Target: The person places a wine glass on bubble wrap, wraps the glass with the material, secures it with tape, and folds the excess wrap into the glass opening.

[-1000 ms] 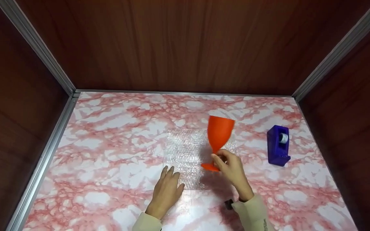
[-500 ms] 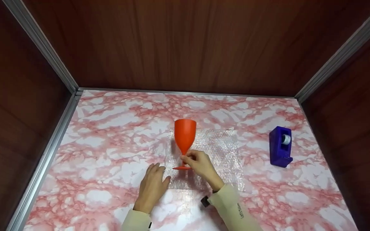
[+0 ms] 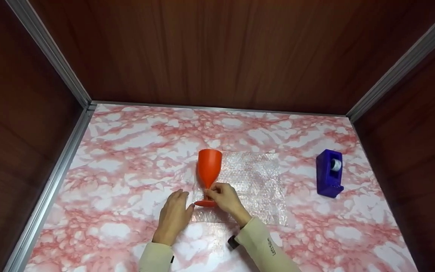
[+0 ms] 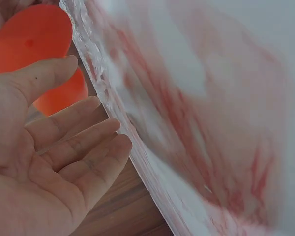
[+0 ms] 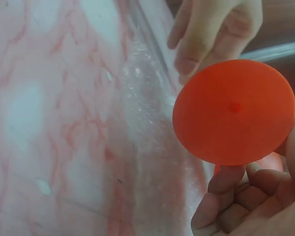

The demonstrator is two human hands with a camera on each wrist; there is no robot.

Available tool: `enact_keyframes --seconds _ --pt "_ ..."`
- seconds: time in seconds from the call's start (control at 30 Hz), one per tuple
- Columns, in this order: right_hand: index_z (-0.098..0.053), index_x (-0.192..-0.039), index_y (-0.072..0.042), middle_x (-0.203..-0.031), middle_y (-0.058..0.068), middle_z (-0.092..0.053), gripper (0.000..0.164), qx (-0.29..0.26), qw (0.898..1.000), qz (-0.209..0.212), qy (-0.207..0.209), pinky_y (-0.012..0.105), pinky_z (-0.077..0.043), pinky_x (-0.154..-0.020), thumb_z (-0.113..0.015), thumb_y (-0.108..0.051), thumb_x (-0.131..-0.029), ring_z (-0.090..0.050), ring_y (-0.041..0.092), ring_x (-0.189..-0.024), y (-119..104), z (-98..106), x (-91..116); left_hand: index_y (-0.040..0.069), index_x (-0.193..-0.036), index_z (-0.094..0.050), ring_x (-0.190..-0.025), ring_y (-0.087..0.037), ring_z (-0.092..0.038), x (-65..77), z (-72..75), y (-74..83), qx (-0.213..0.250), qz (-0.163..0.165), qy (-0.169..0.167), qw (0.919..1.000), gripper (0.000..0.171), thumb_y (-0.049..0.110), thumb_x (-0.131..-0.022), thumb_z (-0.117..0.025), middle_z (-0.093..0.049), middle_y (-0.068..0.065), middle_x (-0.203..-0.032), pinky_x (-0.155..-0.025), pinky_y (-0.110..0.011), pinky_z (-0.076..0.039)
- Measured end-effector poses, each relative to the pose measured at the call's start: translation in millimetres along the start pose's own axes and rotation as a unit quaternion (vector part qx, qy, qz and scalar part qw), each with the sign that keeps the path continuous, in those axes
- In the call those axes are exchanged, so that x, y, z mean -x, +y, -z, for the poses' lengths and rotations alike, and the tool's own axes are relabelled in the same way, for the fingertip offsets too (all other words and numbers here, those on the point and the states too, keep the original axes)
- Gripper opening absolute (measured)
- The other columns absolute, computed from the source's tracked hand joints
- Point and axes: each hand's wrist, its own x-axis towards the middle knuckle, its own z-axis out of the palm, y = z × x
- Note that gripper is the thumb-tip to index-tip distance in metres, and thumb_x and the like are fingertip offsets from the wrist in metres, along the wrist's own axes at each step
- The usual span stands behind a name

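Observation:
An orange wine goblet (image 3: pixel 209 166) lies over the left part of a clear bubble wrap sheet (image 3: pixel 255 181), its bowl pointing away and its round foot toward me. My right hand (image 3: pixel 227 198) pinches the stem just above the foot. In the right wrist view the underside of the foot (image 5: pixel 233 113) faces the camera, with curled fingers (image 5: pixel 236 194) behind it. My left hand (image 3: pixel 174 215) is at the sheet's left edge, fingers extended, thumb close to the goblet's foot. The left wrist view has that hand (image 4: pixel 54 147) with nothing in its palm.
A purple tape dispenser (image 3: pixel 329 173) with a roll of tape stands on the right of the red and white marbled table (image 3: pixel 127 158). Dark wood panels (image 3: pixel 217 53) with metal edge strips enclose the back and both sides.
My right hand has carried the goblet left across the bubble wrap and lowered it toward the sheet. My left hand has shifted left to the sheet's edge.

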Motion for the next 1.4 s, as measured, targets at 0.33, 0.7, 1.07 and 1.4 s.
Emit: enact_keyframes --seconds 0.33,0.7,1.07,1.4 --pt "-0.07 -0.078 -0.005 -0.071 -0.001 -0.065 0.02 -0.011 1.0 -0.009 -0.002 0.026 -0.045 -0.065 -0.072 -0.018 -0.093 -0.055 0.008 -0.067 5 -5 -1 -0.006 -0.127 -0.062 -0.121 -0.04 -0.056 -29.9 10.4 -0.4 0.009 0.003 -0.018 0.9998 0.043 0.022 -0.095 -0.069 -0.058 -0.025 -0.131 -0.1 -0.051 -0.045" --pt "-0.071 -0.079 -0.006 -0.071 -0.002 -0.066 0.02 -0.01 1.0 -0.018 0.003 0.026 -0.045 -0.063 -0.072 -0.02 -0.093 -0.054 0.008 -0.066 7 -4 -1 -0.009 -0.138 -0.051 -0.113 -0.041 -0.06 -78.4 0.7 14.3 0.074 0.03 -0.049 0.9956 0.069 0.05 -0.101 -0.053 -0.061 -0.025 -0.126 -0.098 -0.053 -0.046" --pt "-0.068 -0.077 -0.007 -0.068 -0.004 -0.063 0.02 -0.028 0.999 -0.032 0.004 0.024 -0.045 -0.059 -0.073 -0.019 -0.092 -0.054 0.008 -0.063 5 -6 0 -0.007 -0.14 -0.049 -0.115 -0.039 -0.06 -85.0 -12.1 8.6 0.186 0.101 -0.062 0.9753 0.081 0.058 -0.093 -0.062 -0.061 -0.025 -0.127 -0.098 -0.054 -0.046" --pt "-0.07 -0.102 0.0 -0.078 0.0 -0.065 0.028 -0.004 0.999 -0.013 0.029 0.025 -0.048 -0.057 -0.069 -0.027 -0.095 -0.057 0.009 -0.064 4 6 2 -0.011 -0.138 -0.049 -0.11 -0.036 -0.063 -86.4 -15.8 8.5 0.233 0.105 -0.045 0.9656 0.082 0.053 -0.091 -0.069 -0.064 -0.026 -0.122 -0.096 -0.05 -0.048"
